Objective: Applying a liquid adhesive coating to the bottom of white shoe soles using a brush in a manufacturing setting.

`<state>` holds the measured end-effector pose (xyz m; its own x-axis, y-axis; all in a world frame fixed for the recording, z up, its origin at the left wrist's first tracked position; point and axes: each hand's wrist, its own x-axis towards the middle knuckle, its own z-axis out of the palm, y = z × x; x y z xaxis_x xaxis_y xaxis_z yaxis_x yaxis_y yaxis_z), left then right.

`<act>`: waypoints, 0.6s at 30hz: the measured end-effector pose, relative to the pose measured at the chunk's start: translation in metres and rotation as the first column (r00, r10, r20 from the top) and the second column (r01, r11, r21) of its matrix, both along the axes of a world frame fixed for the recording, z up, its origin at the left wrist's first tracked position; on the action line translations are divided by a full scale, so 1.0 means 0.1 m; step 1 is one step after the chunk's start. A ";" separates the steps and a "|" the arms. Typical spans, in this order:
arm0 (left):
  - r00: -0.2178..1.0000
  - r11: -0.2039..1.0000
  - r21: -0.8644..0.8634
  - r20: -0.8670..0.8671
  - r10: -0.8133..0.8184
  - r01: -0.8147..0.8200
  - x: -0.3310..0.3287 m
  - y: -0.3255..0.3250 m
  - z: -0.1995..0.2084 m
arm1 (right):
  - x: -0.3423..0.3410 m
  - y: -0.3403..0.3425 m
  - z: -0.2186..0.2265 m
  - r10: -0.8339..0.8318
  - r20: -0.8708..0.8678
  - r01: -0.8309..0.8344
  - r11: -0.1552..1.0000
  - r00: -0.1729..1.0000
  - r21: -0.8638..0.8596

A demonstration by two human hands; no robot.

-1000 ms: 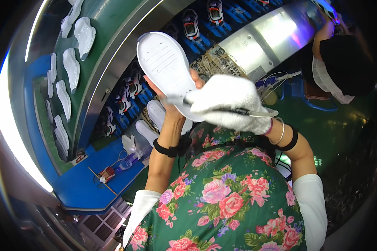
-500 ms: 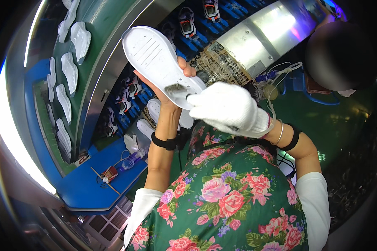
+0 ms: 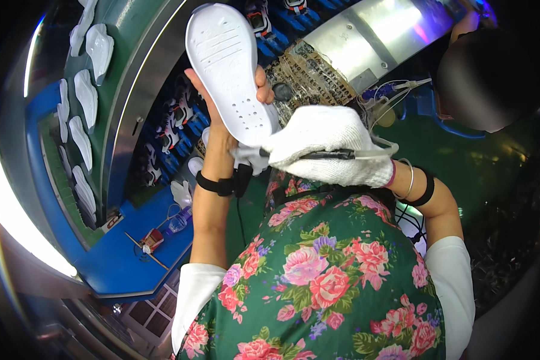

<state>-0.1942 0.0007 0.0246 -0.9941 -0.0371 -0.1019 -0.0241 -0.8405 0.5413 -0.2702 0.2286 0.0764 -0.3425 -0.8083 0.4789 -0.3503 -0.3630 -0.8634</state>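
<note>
- Our left hand (image 3: 234, 129) is bare and closed around a white shoe sole (image 3: 228, 66), thumb on the right edge and fingers wrapped behind it; the sole stands raised above both hands with its patterned face toward us.
- Our right hand (image 3: 327, 144) wears a white knit glove and is closed on a thin dark pen-like tool (image 3: 324, 155), which lies across the glove with its tip pointing left, at the lower end of the sole.
- A clear tube (image 3: 381, 150) runs from the rear of the tool, to the right of the right hand.
- A black strap (image 3: 217, 185) circles the left wrist; a black band (image 3: 427, 189) and a thin bangle (image 3: 407, 180) sit on the right forearm.
- Below both hands we see a green floral apron (image 3: 324, 282).
- Far to the left of the left hand, white soles (image 3: 81, 99) lie in a row on a green curved belt (image 3: 117, 78).
- Beyond the right hand, another person's dark-haired head (image 3: 492, 78) shows.
- Below left of the left hand lies a blue table (image 3: 126, 264) carrying small items.
</note>
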 end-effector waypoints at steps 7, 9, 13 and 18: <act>0.973 0.970 0.074 -0.029 -0.229 0.231 -0.10 -0.01 -0.05 | 0.11 -0.04 -0.15 -0.040 -0.457 0.023 0.999 0.889 -0.043; 0.948 0.947 0.057 -0.004 -0.317 0.317 -0.08 -0.06 -0.09 | 0.12 -0.05 -0.17 0.027 -0.424 -0.022 1.000 0.905 0.016; 0.913 0.909 0.081 -0.014 -0.408 0.408 -0.08 -0.08 -0.15 | -0.03 -0.05 -0.13 -0.021 -0.276 0.003 0.998 0.961 -0.063; 0.899 0.907 0.001 0.134 -0.417 0.421 -0.12 -0.09 -0.21 | -0.12 0.02 -0.06 0.149 0.056 -0.152 0.986 0.987 0.067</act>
